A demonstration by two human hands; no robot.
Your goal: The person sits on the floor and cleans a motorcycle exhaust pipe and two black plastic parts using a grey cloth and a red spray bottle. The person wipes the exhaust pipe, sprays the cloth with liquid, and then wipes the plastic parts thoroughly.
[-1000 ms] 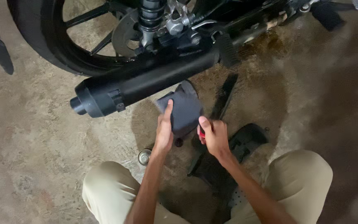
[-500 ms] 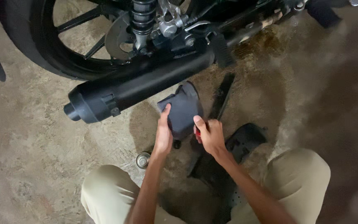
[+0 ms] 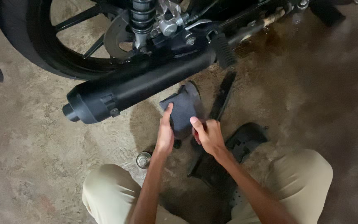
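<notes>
**Dark cover held in both hands below the exhaust**

Since the earlier frames the hands have kept their grip on the same dark part, shifting only slightly; the right thumb now stands more upright against its lower edge, and the view has drifted so the motorcycle sits a little further left.

The left hand (image 3: 165, 133) is closed on the left side of the dark grey plastic cover (image 3: 183, 108), thumb lying up along its edge. The right hand (image 3: 209, 136) grips the cover's lower right corner, thumb raised against the face; something small and red shows under its fingers, too hidden to identify. The cover is held just above the concrete floor (image 3: 34, 145), tilted, its upper end close below the black exhaust silencer (image 3: 139, 85) without clear contact.

Behind the silencer stand the rear wheel (image 3: 42, 45), the coil shock absorber (image 3: 141, 16) and a ribbed footpeg (image 3: 224, 49). A narrow black strip (image 3: 223, 93) lies on the floor just right of the cover. A black moulded panel (image 3: 247, 139) lies near the person's right knee (image 3: 303, 174). A small round metal can (image 3: 143, 159) stands on the floor beside the left forearm. A dark stain spreads over the floor at right.
</notes>
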